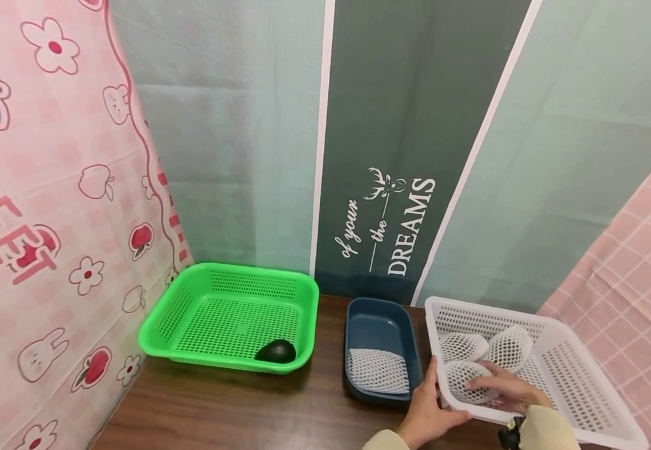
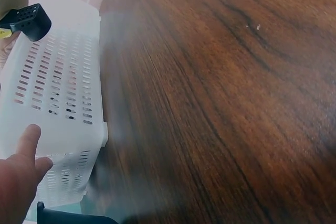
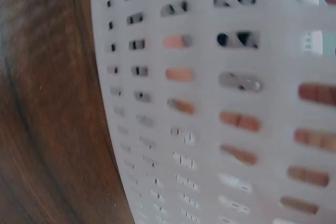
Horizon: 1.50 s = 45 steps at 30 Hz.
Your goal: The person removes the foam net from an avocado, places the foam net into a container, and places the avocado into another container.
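Note:
In the head view my right hand [image 1: 508, 387] reaches into the white basket [image 1: 578, 369], its thumb and fingers round the nearest foam-netted fruit [image 1: 463, 380]. Through the basket's slots, the right wrist view shows parts of the fingers and dark patches behind white netting. Two more netted fruits [image 1: 509, 347] [image 1: 463, 346] lie just behind the first. Outside the front left corner, my left hand [image 1: 429, 412] touches the basket with extended fingers, thumb along the front wall. The left wrist view shows that straight finger and thumb [image 2: 23, 163] against the white wall.
A navy tray [image 1: 378, 312] with a flat white foam net [image 1: 378, 370] stands just left of the white basket. Farther left, a green basket [image 1: 246, 275] has a dark, avocado-like fruit [image 1: 277, 352] in its front right corner. Curtains hang behind and at both sides.

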{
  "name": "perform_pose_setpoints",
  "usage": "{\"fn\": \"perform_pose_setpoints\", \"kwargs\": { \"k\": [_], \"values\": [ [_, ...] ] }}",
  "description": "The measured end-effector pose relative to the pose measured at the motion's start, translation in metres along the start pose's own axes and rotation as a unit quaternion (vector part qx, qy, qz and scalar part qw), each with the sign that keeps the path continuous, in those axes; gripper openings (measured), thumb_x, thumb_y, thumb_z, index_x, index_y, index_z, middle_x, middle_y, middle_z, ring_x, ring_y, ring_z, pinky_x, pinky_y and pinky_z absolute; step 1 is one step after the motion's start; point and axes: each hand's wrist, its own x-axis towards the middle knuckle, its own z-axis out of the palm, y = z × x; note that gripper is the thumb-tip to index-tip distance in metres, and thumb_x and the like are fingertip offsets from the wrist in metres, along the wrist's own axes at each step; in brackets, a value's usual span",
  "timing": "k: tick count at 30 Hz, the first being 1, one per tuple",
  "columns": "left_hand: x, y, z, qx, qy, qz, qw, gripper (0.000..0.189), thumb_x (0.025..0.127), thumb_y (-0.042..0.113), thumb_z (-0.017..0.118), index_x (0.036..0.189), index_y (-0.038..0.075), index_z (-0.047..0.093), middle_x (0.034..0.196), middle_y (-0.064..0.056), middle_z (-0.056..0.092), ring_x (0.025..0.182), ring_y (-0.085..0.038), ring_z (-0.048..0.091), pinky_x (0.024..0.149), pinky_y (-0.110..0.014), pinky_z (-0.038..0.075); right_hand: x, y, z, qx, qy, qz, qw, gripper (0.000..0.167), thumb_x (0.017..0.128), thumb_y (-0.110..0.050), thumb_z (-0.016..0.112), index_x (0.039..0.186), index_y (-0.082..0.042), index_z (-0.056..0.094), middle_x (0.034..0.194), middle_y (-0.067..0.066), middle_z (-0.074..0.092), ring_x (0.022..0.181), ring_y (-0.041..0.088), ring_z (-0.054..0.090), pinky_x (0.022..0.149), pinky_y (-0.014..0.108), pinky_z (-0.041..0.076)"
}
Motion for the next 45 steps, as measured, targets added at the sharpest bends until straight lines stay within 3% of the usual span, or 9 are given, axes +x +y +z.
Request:
{"fn": "perform_pose_setpoints", "kwargs": {
  "k": [4, 11, 20, 26, 32, 40, 45],
  "values": [
    [-0.001, 0.000, 0.002, -0.010, 0.003, 0.007, 0.9999, 0.098, 0.074, 0.014, 0.084, 0.149, -0.004, 0.024, 0.138, -0.018, 0.048, 0.111, -0.012, 0.056, 0.084, -0.020, 0.047, -0.004, -0.002, 0.002, 0.012, 0.006, -0.007, 0.9999, 0.092, 0.084, -0.010, 0.067, 0.144, 0.011, 0.000, 0.117, 0.028, 0.048, 0.095, 0.026, 0.061, 0.083, 0.048, 0.052],
    [-0.003, 0.001, 0.003, -0.015, 0.007, -0.007, 0.9998, 0.098, 0.073, 0.014, 0.085, 0.149, -0.003, 0.026, 0.138, -0.019, 0.048, 0.109, -0.010, 0.056, 0.081, -0.019, 0.048, -0.011, -0.004, 0.005, 0.001, 0.020, -0.015, 0.9997, 0.088, 0.083, -0.009, 0.069, 0.143, 0.011, 0.009, 0.114, 0.024, 0.051, 0.094, 0.028, 0.062, 0.081, 0.049, 0.052],
    [-0.002, 0.004, 0.000, -0.013, 0.005, -0.031, 0.9994, 0.097, 0.072, 0.013, 0.086, 0.148, -0.003, 0.027, 0.138, -0.018, 0.049, 0.107, -0.008, 0.056, 0.075, -0.018, 0.050, -0.012, -0.008, 0.009, -0.042, 0.080, -0.014, 0.9958, 0.086, 0.080, -0.013, 0.074, 0.143, 0.009, 0.018, 0.116, 0.027, 0.050, 0.092, 0.028, 0.061, 0.076, 0.047, 0.054],
    [-0.003, 0.006, -0.002, -0.001, 0.006, -0.032, 0.9995, 0.096, 0.071, 0.014, 0.087, 0.147, -0.003, 0.030, 0.137, -0.017, 0.049, 0.106, -0.005, 0.054, 0.077, -0.020, 0.050, -0.018, -0.007, 0.008, -0.032, 0.076, -0.024, 0.9963, 0.089, 0.083, -0.013, 0.073, 0.144, 0.009, 0.013, 0.119, 0.031, 0.048, 0.094, 0.029, 0.062, 0.079, 0.048, 0.053],
    [0.000, 0.006, -0.005, -0.024, -0.004, -0.031, 0.9992, 0.096, 0.073, 0.013, 0.086, 0.148, -0.004, 0.029, 0.142, -0.019, 0.042, 0.116, -0.013, 0.052, 0.083, -0.020, 0.048, -0.022, -0.011, 0.008, -0.038, 0.093, -0.031, 0.9944, 0.092, 0.084, -0.015, 0.072, 0.146, 0.008, 0.008, 0.124, 0.035, 0.041, 0.095, 0.029, 0.061, 0.080, 0.049, 0.053],
    [0.005, 0.008, -0.012, -0.077, -0.004, -0.087, 0.9933, 0.093, 0.074, 0.008, 0.084, 0.151, 0.009, 0.032, 0.143, -0.013, 0.042, 0.117, -0.020, 0.054, 0.079, -0.025, 0.051, -0.028, -0.014, 0.008, -0.043, 0.126, -0.046, 0.9901, 0.085, 0.084, -0.016, 0.073, 0.142, 0.005, 0.015, 0.128, 0.036, 0.036, 0.093, 0.029, 0.062, 0.082, 0.051, 0.052],
    [0.007, 0.012, -0.016, -0.092, -0.002, -0.084, 0.9922, 0.093, 0.074, 0.005, 0.083, 0.151, 0.009, 0.031, 0.143, -0.013, 0.043, 0.119, -0.029, 0.054, 0.080, -0.026, 0.050, -0.037, -0.016, 0.008, -0.037, 0.140, -0.069, 0.9871, 0.077, 0.085, -0.013, 0.073, 0.137, 0.004, 0.020, 0.122, 0.029, 0.041, 0.093, 0.027, 0.061, 0.083, 0.052, 0.051]
  ]
}}
